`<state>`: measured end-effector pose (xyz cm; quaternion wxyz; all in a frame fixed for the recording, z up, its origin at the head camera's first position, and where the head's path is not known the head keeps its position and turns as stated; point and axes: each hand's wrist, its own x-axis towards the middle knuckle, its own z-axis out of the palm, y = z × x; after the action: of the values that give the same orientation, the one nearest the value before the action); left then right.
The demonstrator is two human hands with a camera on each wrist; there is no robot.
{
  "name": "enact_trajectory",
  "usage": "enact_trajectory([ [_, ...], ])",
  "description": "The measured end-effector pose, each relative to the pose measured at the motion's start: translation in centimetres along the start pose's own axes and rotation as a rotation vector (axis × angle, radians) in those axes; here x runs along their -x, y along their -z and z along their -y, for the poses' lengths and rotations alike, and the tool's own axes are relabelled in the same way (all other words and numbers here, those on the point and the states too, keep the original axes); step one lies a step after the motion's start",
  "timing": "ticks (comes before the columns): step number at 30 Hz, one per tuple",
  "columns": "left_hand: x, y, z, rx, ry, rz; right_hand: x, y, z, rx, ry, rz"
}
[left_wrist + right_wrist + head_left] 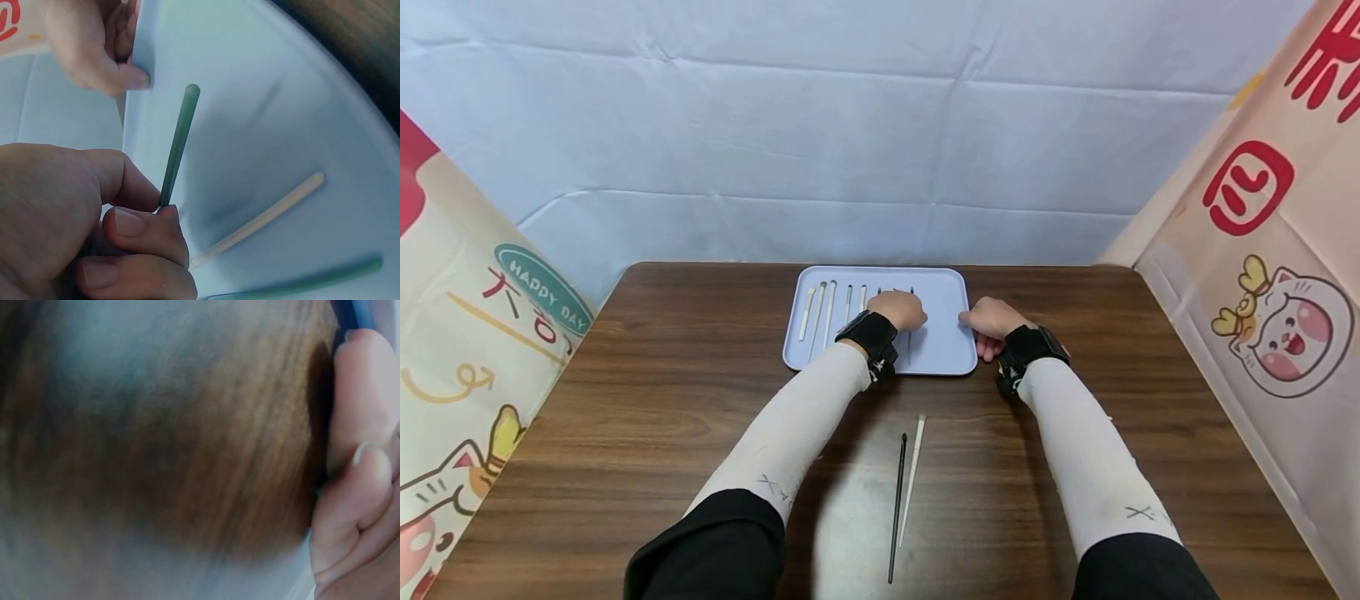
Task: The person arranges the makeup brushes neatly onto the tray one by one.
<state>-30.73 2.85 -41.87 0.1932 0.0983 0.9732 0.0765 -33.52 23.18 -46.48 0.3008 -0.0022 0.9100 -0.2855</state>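
Observation:
My left hand [901, 310] is over the pale tray [951, 333], thumb and fingers pinching a slender green stick [180, 134] with a rounded end. The stick's shadow falls apart from it on the tray. Near those fingers, a cream stick [269, 215] and another green stick [337, 276] lie in the tray. My right hand [996, 321] holds the tray's right rim, its thumb on the edge and its other fingers curled on the outside. In the right wrist view, the curled fingers [353, 494] are beside the rim, above the wooden table.
Several thin sticks, among them a pale one [807, 315], lie side by side in the tray's left part. Between my forearms, a black stick [897, 508] and a white stick [913, 479] lie on the wooden table [700, 375]. A white cloth [850, 142] hangs behind.

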Motion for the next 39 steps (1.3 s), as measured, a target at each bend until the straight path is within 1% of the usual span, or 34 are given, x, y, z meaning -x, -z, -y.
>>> enact_trajectory([
  [5, 0.0, 0.0, -0.1, -0.002, -0.002, -0.016, 0.0, -0.1, -0.1, -0.004, 0.005, -0.012],
  [10, -0.1, 0.0, -0.1, -0.004, -0.001, -0.018, 0.0, -0.2, -0.1, -0.002, 0.011, -0.021],
  [19, -0.9, -0.4, 0.0, 0.007, 0.013, 0.001, -0.1, -0.2, -0.2, -0.009, 0.015, -0.021],
  [23, -0.8, -0.4, -0.1, 0.007, 0.019, -0.015, -0.1, -0.1, -0.2, -0.012, 0.017, -0.014],
  [30, -0.3, -0.4, -0.3, -0.033, 0.021, -0.040, -0.3, -0.1, -0.3, -0.014, 0.014, -0.010],
  [35, -0.1, -0.4, -0.5, -0.044, 0.028, -0.044, -0.2, -0.1, -0.3, -0.015, 0.024, -0.008],
  [39, -0.1, -0.4, -0.6, -0.052, 0.017, -0.039, -0.1, -0.1, -0.2, -0.010, 0.029, -0.014],
])
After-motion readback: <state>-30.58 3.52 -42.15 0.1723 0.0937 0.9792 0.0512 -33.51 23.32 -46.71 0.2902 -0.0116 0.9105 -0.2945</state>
